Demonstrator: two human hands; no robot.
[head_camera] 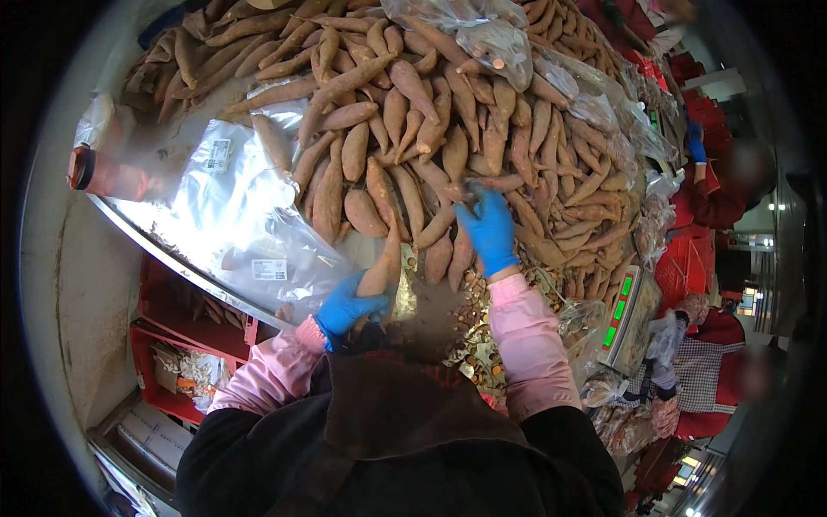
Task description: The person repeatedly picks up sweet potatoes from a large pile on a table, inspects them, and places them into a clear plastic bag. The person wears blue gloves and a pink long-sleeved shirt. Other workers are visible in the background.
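My left hand (349, 307), in a blue glove, is closed around the lower part of a long sweet potato (382, 266) near the table's front edge. My right hand (489, 227), gloved in blue too, reaches over a large heap of sweet potatoes (400, 116). Its fingertips are blurred beside several roots, and whether it grips one I cannot tell. Clear plastic bags (239, 213) with printed labels lie flat to the left of the heap. Cut root ends and scraps (481, 349) are strewn below my right hand.
Red crates (187, 310) stand below the table's left metal edge. A scale (630, 316) with green displays is at right, near filled plastic bags (620, 413). Two co-workers (704, 368) are along the right side. A red container (110, 176) lies at the left edge.
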